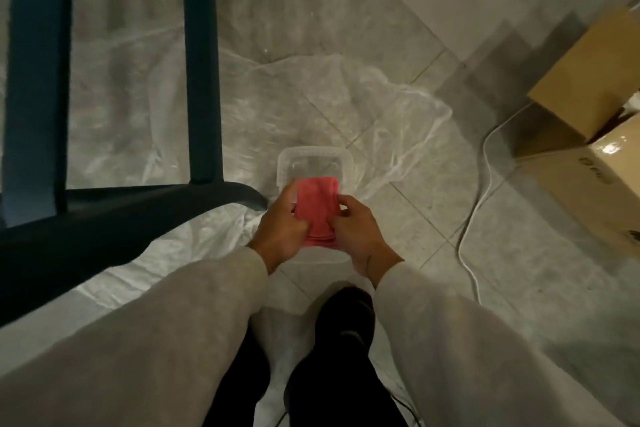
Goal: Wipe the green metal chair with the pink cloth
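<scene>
The pink cloth point(318, 206) is folded into a small pad and held between both hands at the centre of the head view. My left hand point(282, 224) grips its left edge and my right hand point(360, 232) pinches its right edge. The cloth hangs over a clear plastic tub point(313, 158) on the floor. The dark green metal chair point(201, 80) fills the left side, its curved top rail point(138, 218) running just left of my left hand, apart from it.
A crumpled clear plastic sheet point(346, 97) covers the tiled floor under the chair and tub. Two cardboard boxes point(588, 80) stand at the right, with a white cable point(478, 191) trailing beside them. My dark shoe point(346, 315) is below the tub.
</scene>
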Demonstrator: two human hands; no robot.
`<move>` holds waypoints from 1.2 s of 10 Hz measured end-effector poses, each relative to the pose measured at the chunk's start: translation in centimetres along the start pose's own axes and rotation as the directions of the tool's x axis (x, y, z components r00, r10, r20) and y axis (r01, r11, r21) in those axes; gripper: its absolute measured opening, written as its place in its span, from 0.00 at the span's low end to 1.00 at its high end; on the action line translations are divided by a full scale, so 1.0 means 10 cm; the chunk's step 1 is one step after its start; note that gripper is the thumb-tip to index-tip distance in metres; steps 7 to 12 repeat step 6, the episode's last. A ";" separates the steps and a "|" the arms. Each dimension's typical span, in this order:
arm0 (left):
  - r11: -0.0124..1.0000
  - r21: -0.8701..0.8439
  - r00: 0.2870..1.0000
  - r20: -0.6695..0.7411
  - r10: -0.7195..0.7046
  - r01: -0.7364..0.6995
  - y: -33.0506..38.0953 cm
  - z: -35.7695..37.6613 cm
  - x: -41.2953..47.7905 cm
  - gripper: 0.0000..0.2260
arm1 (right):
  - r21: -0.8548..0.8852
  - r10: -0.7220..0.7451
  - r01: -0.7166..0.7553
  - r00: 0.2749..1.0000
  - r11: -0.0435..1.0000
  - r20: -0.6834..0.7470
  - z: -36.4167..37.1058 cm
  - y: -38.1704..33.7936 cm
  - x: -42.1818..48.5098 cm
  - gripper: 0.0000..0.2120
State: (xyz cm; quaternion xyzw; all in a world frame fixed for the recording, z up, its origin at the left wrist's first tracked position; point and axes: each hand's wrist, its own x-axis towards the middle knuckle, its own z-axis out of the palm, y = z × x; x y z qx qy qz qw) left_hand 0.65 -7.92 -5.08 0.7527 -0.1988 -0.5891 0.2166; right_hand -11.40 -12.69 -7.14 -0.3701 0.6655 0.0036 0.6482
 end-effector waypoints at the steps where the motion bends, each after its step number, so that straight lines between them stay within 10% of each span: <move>1: 0.995 0.095 1.000 0.021 0.023 -0.024 -0.05 0.04 0.19 0.31 | -0.061 -0.014 0.013 1.000 0.998 -0.025 0.11 0.01 0.21 0.26; 12: 0.980 0.196 0.998 -0.023 0.051 -0.046 -0.10 0.04 0.32 0.24 | -0.369 -0.104 0.081 0.994 0.926 -0.043 0.09 -0.05 0.17 0.20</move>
